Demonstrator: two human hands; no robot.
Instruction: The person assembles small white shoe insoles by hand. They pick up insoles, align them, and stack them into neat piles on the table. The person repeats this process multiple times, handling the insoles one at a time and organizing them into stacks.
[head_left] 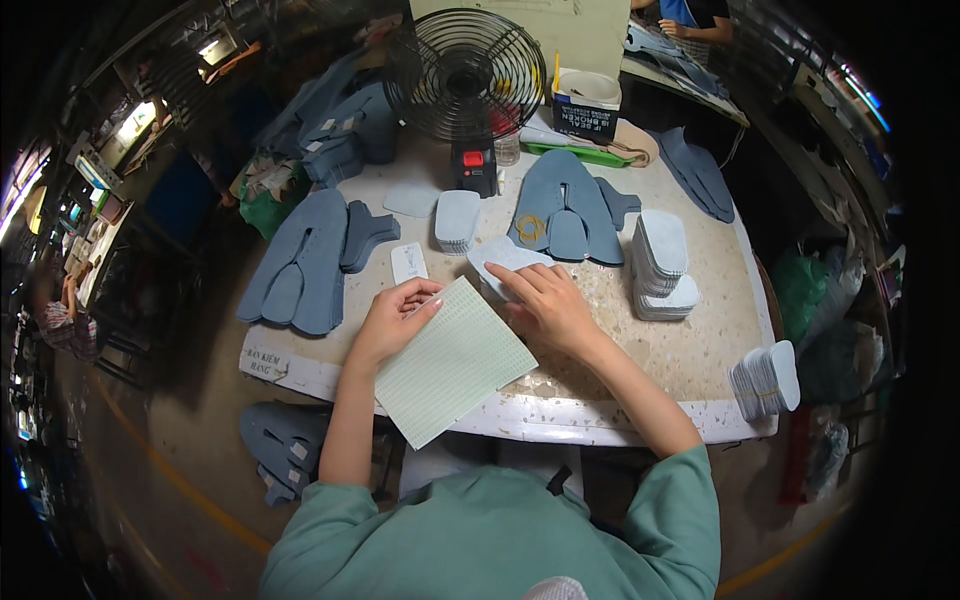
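My left hand (398,318) pinches the upper corner of a pale green gridded sheet (458,365), which hangs tilted over the table's near edge. To its right, my right hand (550,305) reaches over a light grey rounded piece (505,252), index finger stretched onto it; its thumb side is partly hidden. Just beyond stand a stack of light grey rounded pieces (457,222) and a small white marked card (408,263). A pile of blue-grey shoe upper pieces (566,205) lies past my right hand, with yellow rubber bands (530,229) on it.
More shoe uppers (297,265) lie left. Grey stacks (660,250) stand right, and a banded bundle (765,380) sits at the right corner. A black fan (466,80), a bucket (587,105) and a green tray (580,154) occupy the back. Another person's hand (676,28) shows far right.
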